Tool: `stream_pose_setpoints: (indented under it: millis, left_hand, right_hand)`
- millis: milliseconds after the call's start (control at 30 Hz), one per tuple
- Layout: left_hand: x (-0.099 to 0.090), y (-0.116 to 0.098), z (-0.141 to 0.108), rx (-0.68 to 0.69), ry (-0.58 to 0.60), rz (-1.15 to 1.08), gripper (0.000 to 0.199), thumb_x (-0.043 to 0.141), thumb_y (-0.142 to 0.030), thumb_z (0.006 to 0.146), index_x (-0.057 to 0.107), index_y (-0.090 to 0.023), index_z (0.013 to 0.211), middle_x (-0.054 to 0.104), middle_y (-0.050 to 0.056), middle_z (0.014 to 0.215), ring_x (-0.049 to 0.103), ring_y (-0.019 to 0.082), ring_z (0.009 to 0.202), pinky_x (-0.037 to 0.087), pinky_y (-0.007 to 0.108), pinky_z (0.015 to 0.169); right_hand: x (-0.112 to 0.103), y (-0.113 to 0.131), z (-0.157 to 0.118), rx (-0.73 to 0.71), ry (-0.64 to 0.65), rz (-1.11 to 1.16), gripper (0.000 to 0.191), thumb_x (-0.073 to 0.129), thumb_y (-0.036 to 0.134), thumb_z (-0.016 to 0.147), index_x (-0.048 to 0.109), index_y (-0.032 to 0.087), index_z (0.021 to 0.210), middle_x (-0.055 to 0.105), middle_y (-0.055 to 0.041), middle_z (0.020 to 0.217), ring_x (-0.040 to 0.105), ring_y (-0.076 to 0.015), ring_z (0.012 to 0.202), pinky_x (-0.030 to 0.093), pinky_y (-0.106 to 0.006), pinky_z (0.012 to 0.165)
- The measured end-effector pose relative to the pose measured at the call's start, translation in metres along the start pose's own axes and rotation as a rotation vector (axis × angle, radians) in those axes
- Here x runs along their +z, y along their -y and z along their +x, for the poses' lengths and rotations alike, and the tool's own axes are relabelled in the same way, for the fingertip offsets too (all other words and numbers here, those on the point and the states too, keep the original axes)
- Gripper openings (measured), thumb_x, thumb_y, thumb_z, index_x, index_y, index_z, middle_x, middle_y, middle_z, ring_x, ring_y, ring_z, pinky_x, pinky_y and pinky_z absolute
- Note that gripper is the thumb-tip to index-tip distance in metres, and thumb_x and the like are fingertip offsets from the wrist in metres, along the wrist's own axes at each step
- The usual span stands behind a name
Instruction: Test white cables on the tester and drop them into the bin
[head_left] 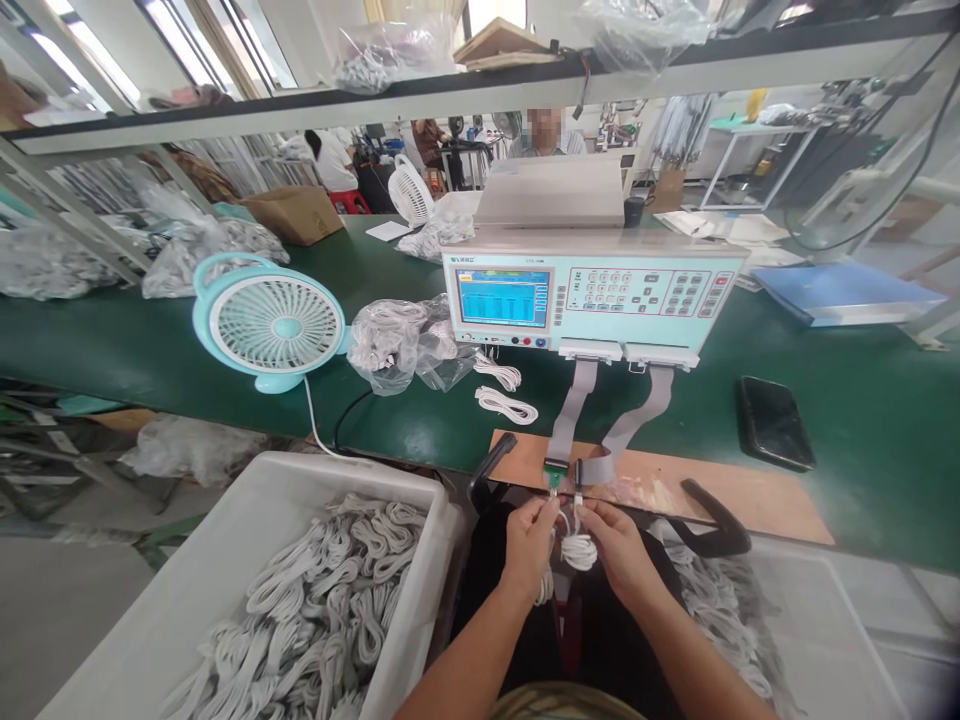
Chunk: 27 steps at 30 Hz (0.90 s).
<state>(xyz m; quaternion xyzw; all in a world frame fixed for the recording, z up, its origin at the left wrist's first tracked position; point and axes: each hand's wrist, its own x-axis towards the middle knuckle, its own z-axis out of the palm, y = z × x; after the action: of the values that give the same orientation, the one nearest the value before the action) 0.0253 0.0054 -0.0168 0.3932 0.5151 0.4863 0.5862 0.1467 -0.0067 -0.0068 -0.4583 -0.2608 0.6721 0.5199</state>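
Observation:
Both my hands meet at the bench edge, just below the ends of two grey ribbon cables (637,415). Between the fingertips of my left hand (531,540) is one cable plug, held against a small green circuit board (555,477). My right hand (611,540) pinches another plug at the black connector (578,474) of the second ribbon. A coiled white cable (579,552) hangs between my hands, and part of a second coil shows under the left one. Whether the plugs are fully seated cannot be made out. The ribbons run up to a cable tester (592,295) with a lit blue screen.
A white bin (255,470) of coiled cables stands at left, another bin (825,620) at right. On the green bench are a blue fan (285,328), bagged cables (390,340), two loose coils (506,405), a phone (775,422) and a blue folder (847,290). People sit beyond the shelf.

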Motion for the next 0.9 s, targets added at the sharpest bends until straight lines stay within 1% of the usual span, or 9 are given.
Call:
stream_pose_setpoints:
  millis: [100, 167, 233, 367, 467, 567, 700, 767, 900]
  left_hand:
    - [0.002, 0.002, 0.002, 0.019, -0.017, 0.004, 0.035, 0.060, -0.045, 0.076, 0.067, -0.012, 0.066, 0.061, 0.003, 0.062, 0.052, 0.013, 0.060, 0.041, 0.023, 0.061]
    - [0.001, 0.002, 0.003, 0.022, -0.032, 0.036, 0.037, 0.061, -0.047, 0.075, 0.067, -0.012, 0.063, 0.061, 0.003, 0.059, 0.051, 0.014, 0.058, 0.040, 0.023, 0.060]
    - [-0.001, 0.001, 0.004, 0.007, -0.035, 0.055, 0.040, 0.062, -0.050, 0.073, 0.066, -0.012, 0.060, 0.059, 0.003, 0.056, 0.050, 0.013, 0.056, 0.039, 0.023, 0.057]
    - [-0.002, 0.000, 0.009, -0.024, 0.030, 0.002, 0.045, 0.062, -0.056, 0.070, 0.064, -0.012, 0.060, 0.055, 0.002, 0.053, 0.045, 0.011, 0.050, 0.036, 0.022, 0.051]
    - [0.000, -0.001, 0.017, -0.029, 0.057, 0.006, 0.048, 0.065, -0.058, 0.065, 0.060, -0.012, 0.053, 0.049, 0.000, 0.048, 0.039, 0.010, 0.046, 0.031, 0.022, 0.048]
    - [0.001, -0.002, 0.021, 0.003, 0.034, 0.055, 0.051, 0.065, -0.060, 0.064, 0.055, -0.013, 0.046, 0.042, -0.001, 0.044, 0.036, 0.010, 0.045, 0.028, 0.024, 0.048]
    - [0.004, -0.004, 0.021, 0.014, 0.007, 0.077, 0.055, 0.061, -0.064, 0.065, 0.052, -0.015, 0.043, 0.040, 0.000, 0.044, 0.035, 0.011, 0.047, 0.028, 0.026, 0.051]
    - [0.006, -0.006, 0.019, 0.017, -0.009, 0.082, 0.056, 0.061, -0.066, 0.064, 0.051, -0.016, 0.042, 0.040, 0.000, 0.044, 0.035, 0.011, 0.047, 0.027, 0.027, 0.051]
    - [0.009, -0.010, 0.018, 0.016, -0.035, 0.081, 0.057, 0.061, -0.068, 0.060, 0.048, -0.016, 0.041, 0.040, 0.000, 0.045, 0.035, 0.012, 0.047, 0.027, 0.027, 0.051]
  right_hand:
    - [0.000, -0.002, 0.001, -0.010, 0.001, 0.007, 0.029, 0.076, 0.042, 0.069, 0.071, 0.016, 0.082, 0.069, -0.0051, 0.075, 0.062, -0.0210, 0.071, 0.047, -0.030, 0.072]
    - [0.000, -0.004, 0.002, -0.021, -0.015, -0.006, 0.032, 0.077, 0.043, 0.067, 0.071, 0.016, 0.083, 0.070, -0.0059, 0.077, 0.063, -0.0230, 0.074, 0.047, -0.033, 0.074]
    - [-0.001, -0.007, 0.003, -0.027, -0.048, -0.023, 0.035, 0.077, 0.045, 0.066, 0.071, 0.016, 0.083, 0.070, -0.0064, 0.076, 0.064, -0.0250, 0.074, 0.049, -0.035, 0.073]
    - [-0.003, -0.012, 0.007, -0.033, -0.069, -0.047, 0.034, 0.078, 0.047, 0.063, 0.072, 0.017, 0.079, 0.070, -0.0061, 0.075, 0.064, -0.0261, 0.071, 0.050, -0.034, 0.068]
    - [-0.002, -0.011, 0.010, -0.039, -0.049, -0.050, 0.034, 0.079, 0.049, 0.059, 0.073, 0.019, 0.073, 0.070, -0.0057, 0.074, 0.064, -0.0276, 0.072, 0.051, -0.036, 0.069]
    - [-0.001, -0.008, 0.009, -0.036, -0.054, -0.057, 0.035, 0.080, 0.050, 0.055, 0.073, 0.019, 0.070, 0.070, -0.0055, 0.071, 0.065, -0.0287, 0.073, 0.052, -0.036, 0.069]
    - [0.000, -0.003, 0.008, -0.028, -0.067, -0.076, 0.036, 0.081, 0.051, 0.050, 0.073, 0.020, 0.066, 0.070, -0.0064, 0.071, 0.064, -0.0301, 0.073, 0.052, -0.038, 0.070]
    - [-0.001, -0.005, 0.009, -0.040, -0.086, -0.081, 0.036, 0.082, 0.051, 0.049, 0.073, 0.020, 0.066, 0.070, -0.0067, 0.072, 0.064, -0.0302, 0.074, 0.052, -0.037, 0.071]
    - [-0.005, -0.013, 0.014, -0.037, -0.123, -0.078, 0.038, 0.082, 0.053, 0.045, 0.072, 0.020, 0.063, 0.069, -0.0068, 0.069, 0.063, -0.0290, 0.070, 0.052, -0.035, 0.066]
